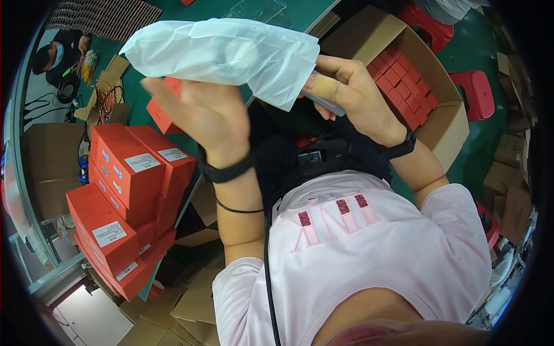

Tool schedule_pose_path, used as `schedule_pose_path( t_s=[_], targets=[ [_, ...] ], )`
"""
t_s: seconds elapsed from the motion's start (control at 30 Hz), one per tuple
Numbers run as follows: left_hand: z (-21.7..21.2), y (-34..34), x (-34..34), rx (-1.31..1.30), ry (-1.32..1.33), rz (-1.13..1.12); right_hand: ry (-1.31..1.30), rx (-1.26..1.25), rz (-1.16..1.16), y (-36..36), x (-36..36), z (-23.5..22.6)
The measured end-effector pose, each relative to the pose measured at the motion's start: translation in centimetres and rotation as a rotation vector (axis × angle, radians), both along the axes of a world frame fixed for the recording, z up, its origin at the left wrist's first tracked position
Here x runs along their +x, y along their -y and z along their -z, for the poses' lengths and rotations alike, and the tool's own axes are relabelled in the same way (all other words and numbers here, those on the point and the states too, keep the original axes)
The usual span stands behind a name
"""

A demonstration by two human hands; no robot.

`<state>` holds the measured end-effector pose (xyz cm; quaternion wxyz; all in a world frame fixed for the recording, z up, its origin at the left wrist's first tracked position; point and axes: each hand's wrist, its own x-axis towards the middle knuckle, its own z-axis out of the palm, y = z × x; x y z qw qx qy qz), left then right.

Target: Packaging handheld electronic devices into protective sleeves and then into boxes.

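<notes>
A white, thin translucent bag (196, 49) stretches across the space above my lap. Through it shows a paler round patch (242, 53); whatever else lies inside is hidden. At the bag's right end, my right hand (360, 98) is closed around a grey handle-like piece (324, 104) that sticks out by the bag's mouth. A tan bandage (325, 87) wraps one of its fingers. Just below the bag, my left hand (210, 115) is open, thumb and fingers stretched out and a little blurred. Whether its fingertips touch the bag I cannot tell.
Stacked red boxes (124, 173) with white labels stand at the left, and another red box (164, 109) lies behind my left hand. On the right, an open carton (456, 118) holds several small red boxes (402, 86). Red stools (476, 95) stand beyond it. A person (60, 57) sits far left.
</notes>
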<state>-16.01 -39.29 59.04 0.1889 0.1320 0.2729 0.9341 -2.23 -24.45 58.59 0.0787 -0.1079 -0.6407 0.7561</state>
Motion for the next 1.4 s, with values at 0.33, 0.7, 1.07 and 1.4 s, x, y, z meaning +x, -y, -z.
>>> schedule_pose_path(
  t_s=[0.33, 0.7, 1.07, 1.4],
  targets=[
    [-0.6, 1.3, -3.4, 0.234, 0.290, 0.391, 0.046, -0.084, -0.080, 0.9, 0.7, 0.2],
    [0.3, 0.5, -2.5, -0.136, 0.291, 0.054, 0.024, -0.080, -0.076, 0.7, 0.8, 0.3],
    [-1.0, 0.1, -1.5, -0.146, 0.258, 0.066, -0.019, -0.065, -0.069, 0.9, 1.1, 0.6],
    [-1.6, -0.2, -1.5, -0.177, 0.188, 0.044, -0.079, 0.022, -0.061, 1.1, 0.8, 0.0]
  ],
)
